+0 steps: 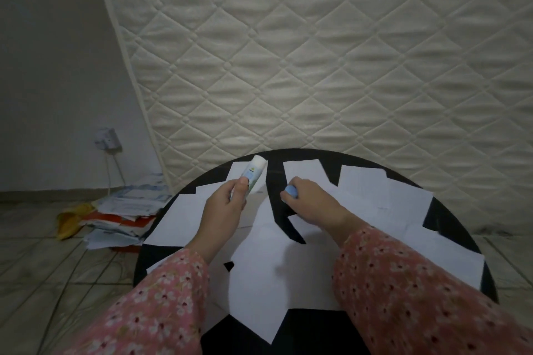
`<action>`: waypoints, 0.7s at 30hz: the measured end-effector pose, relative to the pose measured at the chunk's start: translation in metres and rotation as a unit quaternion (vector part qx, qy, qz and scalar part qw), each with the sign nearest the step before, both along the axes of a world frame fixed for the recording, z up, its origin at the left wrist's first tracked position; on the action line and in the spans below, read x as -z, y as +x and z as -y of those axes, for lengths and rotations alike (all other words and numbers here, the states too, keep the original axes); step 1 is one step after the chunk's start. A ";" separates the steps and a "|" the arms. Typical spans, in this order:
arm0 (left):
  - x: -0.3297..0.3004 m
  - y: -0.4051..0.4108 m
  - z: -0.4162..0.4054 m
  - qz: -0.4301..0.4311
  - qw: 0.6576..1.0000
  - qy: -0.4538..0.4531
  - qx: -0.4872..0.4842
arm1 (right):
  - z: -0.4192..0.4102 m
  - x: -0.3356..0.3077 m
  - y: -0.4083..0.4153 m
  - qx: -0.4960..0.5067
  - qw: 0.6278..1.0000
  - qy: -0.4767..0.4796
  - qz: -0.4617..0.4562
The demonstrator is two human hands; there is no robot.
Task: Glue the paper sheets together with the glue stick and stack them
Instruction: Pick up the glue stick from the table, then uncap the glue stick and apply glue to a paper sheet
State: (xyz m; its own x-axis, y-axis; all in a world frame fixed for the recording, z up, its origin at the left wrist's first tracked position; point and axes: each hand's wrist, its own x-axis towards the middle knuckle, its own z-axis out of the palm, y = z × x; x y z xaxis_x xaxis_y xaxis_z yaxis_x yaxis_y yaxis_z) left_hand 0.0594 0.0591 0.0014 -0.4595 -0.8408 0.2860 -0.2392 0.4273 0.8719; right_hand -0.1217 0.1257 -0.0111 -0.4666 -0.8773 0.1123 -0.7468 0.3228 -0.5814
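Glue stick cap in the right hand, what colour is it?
Light blue cap; it shows best in the head view.

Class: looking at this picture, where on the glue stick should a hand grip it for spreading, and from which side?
Grip the glue stick round its lower barrel from the near side, as the left hand does; its far end tilts away, clear of the fingers.

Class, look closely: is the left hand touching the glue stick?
Touching. The head view shows the left hand with fingers wrapped round the glue stick, no gap between them.

No legible text anywhere.
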 end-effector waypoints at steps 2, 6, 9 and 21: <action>0.002 0.001 0.004 -0.006 1.000 -0.003 -0.002 | 0.007 0.001 0.000 -0.015 1.000 0.008 -0.023; 0.006 -0.001 0.008 -0.023 1.000 0.012 -0.001 | 0.013 0.003 -0.005 -0.006 0.999 0.045 -0.003; 0.008 -0.003 0.007 -0.023 1.000 0.018 0.000 | 0.014 0.006 -0.005 -0.005 0.998 0.060 -0.010; -0.008 -0.017 -0.021 -0.070 0.993 0.056 0.082 | -0.029 -0.054 0.021 -0.064 0.941 -0.139 0.303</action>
State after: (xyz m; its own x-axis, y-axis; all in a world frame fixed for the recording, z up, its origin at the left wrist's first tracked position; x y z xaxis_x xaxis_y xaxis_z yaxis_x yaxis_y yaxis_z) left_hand 0.0426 0.0802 0.0094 -0.5547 -0.7887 0.2650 -0.0482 0.3484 0.9361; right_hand -0.1011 0.1548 0.0429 -0.4110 -0.9068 0.0940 -0.2735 0.0243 -0.9616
